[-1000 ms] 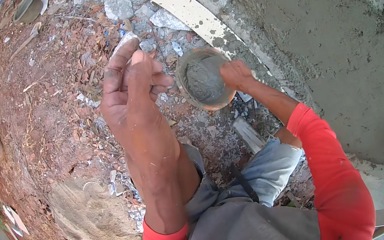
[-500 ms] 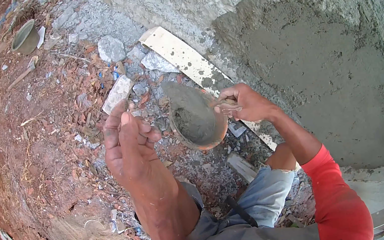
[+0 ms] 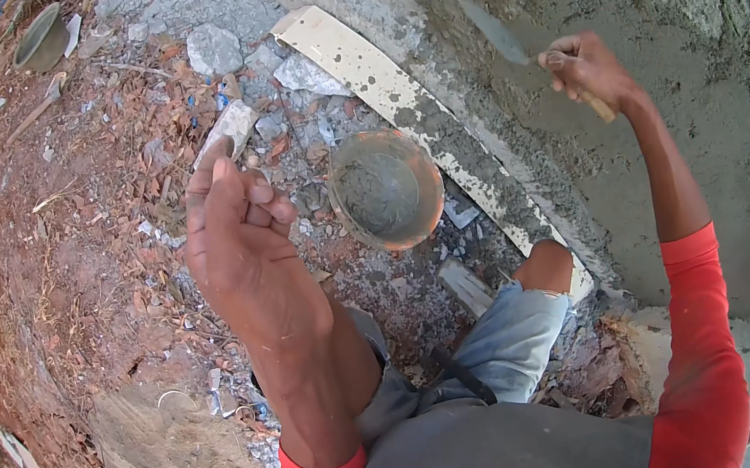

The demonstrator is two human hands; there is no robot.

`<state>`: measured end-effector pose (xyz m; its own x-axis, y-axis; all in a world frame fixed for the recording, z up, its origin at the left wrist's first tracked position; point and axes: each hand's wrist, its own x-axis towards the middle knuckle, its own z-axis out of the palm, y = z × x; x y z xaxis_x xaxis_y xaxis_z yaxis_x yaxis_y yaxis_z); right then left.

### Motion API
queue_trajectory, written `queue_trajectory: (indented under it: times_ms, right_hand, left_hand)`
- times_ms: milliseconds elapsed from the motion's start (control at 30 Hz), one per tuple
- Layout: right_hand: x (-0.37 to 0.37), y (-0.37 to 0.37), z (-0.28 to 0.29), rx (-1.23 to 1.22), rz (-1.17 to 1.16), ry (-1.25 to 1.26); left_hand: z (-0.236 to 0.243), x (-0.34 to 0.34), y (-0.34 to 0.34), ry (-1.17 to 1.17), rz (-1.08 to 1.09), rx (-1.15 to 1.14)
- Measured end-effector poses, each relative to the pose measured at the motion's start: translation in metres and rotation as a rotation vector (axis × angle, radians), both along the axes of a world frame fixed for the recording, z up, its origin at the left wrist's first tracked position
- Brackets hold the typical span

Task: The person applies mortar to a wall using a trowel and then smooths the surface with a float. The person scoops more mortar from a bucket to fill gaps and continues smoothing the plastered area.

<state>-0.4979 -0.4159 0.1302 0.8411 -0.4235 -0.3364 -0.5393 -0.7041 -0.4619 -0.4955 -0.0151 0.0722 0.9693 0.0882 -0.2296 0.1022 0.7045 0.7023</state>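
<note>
Out at the wall on the right, my right hand (image 3: 588,71) is closed round the wooden handle of a trowel (image 3: 496,31). The trowel's grey blade points up and left, over the edge of a dark patch of wet mortar (image 3: 648,149) spread on the wall. A round orange-rimmed basin (image 3: 428,175) with grey mortar inside stands on the ground between my hands. My left hand (image 3: 238,212) is raised left of the basin, fingers loosely bent and no object visible in it. Whether it touches anything cannot be told.
A mortar-spotted pale board (image 3: 350,55) lies along the foot of the wall. Stone chunks (image 3: 214,50) and a pale block (image 3: 230,124) lie beyond my left hand. More basins (image 3: 41,40) stand at far left, near a wooden-handled tool (image 3: 37,113). Sand (image 3: 181,465) is heaped at lower left.
My right hand has lifted the trowel from over the basin and carried it right to the mortared wall. The basin's inside now shows fully. My left hand stays nearly in place.
</note>
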Motion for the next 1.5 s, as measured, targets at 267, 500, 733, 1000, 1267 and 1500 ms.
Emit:
queue_trajectory:
  times_ms: [267, 500, 733, 1000, 1267, 1500]
  right_hand:
    - [-0.06, 0.086, -0.293, -0.451, 0.696, 0.384]
    - [-0.094, 0.098, -0.256, -0.041, 0.16, 0.172]
    - [-0.036, 0.095, -0.146, -0.062, 0.305, -0.034]
    - [0.062, 0.035, -0.14, 0.843, 0.071, 0.149]
    - [0.063, -0.015, -0.084, 0.4, -0.032, -0.271]
    - [-0.041, 0.062, -0.246, -0.482, 0.701, 0.252]
  left_hand:
    - [0.015, -0.023, -0.02, -0.026, -0.047, -0.072]
    - [0.014, -0.024, -0.015, -0.024, -0.048, -0.033]
    - [0.004, -0.019, -0.024, 0.027, -0.097, -0.034]
    - [0.01, -0.028, -0.031, 0.03, -0.137, 0.041]
    - [0.007, -0.02, -0.026, 0.08, -0.144, -0.039]
    - [0.013, -0.026, -0.032, 0.054, -0.188, -0.158]
